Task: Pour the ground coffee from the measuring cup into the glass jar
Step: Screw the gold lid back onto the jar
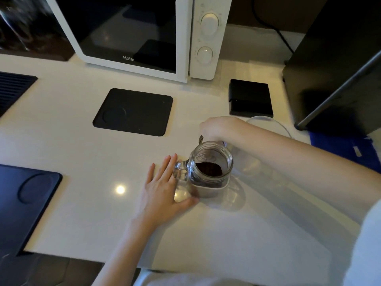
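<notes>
A clear glass jar [210, 162] with a side handle stands upright on the white counter, dark ground coffee [208, 169] lying in its bottom. My left hand [162, 186] rests flat beside it, fingers spread against the handle and thumb touching the jar's base. My right hand [218, 129] hovers just behind the jar's rim, fingers closed around a small metal measuring cup [201, 139]; only a sliver of its edge shows below the hand.
A white microwave [144, 38] stands at the back. Black mats lie at centre [134, 112] and front left [26, 193]. A small black scale [250, 98] and a clear round lid [268, 124] sit behind my right arm. A dark appliance [340, 69] fills the right.
</notes>
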The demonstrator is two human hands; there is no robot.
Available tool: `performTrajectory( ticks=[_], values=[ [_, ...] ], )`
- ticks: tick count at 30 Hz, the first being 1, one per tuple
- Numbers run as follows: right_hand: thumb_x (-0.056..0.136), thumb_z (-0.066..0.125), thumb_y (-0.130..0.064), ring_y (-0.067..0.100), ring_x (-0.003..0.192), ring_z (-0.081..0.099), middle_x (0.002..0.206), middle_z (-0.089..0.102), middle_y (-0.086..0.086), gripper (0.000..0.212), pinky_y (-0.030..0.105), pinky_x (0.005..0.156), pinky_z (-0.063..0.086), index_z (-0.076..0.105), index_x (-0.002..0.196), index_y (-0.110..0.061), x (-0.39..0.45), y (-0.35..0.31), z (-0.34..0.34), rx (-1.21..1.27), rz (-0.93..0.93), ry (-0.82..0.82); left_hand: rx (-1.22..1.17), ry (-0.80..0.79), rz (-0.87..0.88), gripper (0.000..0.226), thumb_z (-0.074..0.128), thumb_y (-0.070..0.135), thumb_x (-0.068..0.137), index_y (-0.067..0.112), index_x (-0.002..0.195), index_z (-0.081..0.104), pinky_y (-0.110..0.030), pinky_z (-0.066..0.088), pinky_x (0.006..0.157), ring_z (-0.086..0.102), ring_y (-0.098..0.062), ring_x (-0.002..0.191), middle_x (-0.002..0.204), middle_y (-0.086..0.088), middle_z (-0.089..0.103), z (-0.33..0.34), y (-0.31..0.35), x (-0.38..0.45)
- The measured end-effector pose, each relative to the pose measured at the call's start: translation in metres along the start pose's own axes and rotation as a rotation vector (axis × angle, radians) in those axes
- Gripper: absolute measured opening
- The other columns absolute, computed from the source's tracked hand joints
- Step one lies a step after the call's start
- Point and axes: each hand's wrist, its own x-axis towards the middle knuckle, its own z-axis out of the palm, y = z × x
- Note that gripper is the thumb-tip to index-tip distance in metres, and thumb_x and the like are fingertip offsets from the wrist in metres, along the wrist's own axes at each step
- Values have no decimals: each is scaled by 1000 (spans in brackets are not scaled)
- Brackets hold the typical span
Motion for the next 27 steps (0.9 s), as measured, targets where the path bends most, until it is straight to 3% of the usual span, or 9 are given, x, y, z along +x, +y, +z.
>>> performTrajectory(
  ticks=[2,6,9,14,19,23,27],
  values=[
    [83,62,-31,21,65,54,87,60,5,33,28,53,42,58,104,-5,0,-2,-6,-59,-15,15,-7,2,-3,92,34,76,71,26,146,21,-32,-11,112,-9,-8,141,157,6,7,0,0,0],
    [74,69,-49,23,77,48,97,52,8,62,30,48,35,47,112,-6,-10,8,-19,175,-70,170,-3,10,-6,91,33,76,71,28,147,18,-32,-11,113,-11,-5,140,158,7,5,0,0,0],
    [71,70,-56,21,85,51,103,52,6,67,31,62,44,45,116,-11,-26,17,-30,457,-107,246,3,4,-2,91,30,77,72,29,147,14,-33,-10,113,-13,-5,140,158,8,2,0,0,0],
    [73,74,-40,19,94,62,106,60,6,53,38,88,52,49,117,-23,-71,27,-24,1098,-290,365,-1,-10,12,91,26,78,72,30,148,9,-34,-13,113,-16,-7,140,158,8,-3,0,-1,-1],
    [61,75,-20,3,77,63,89,55,-2,49,17,68,50,51,105,-19,-107,9,30,1616,-520,664,7,0,9,89,29,76,73,30,148,10,-34,-11,113,-16,-4,139,158,9,0,1,-1,-1],
    [57,78,-21,13,93,61,102,58,-1,49,24,79,50,48,96,-23,-110,-9,70,1708,-482,824,-8,-3,14,88,28,77,74,33,147,6,-34,-13,112,-14,-7,141,158,9,-1,1,-1,-1],
    [59,80,-24,22,105,59,113,59,3,48,25,84,47,49,95,-30,-111,-19,85,1599,-427,913,3,-11,26,87,24,78,75,33,147,5,-36,-14,112,-14,-9,142,158,7,-1,2,-2,0]
  ],
)
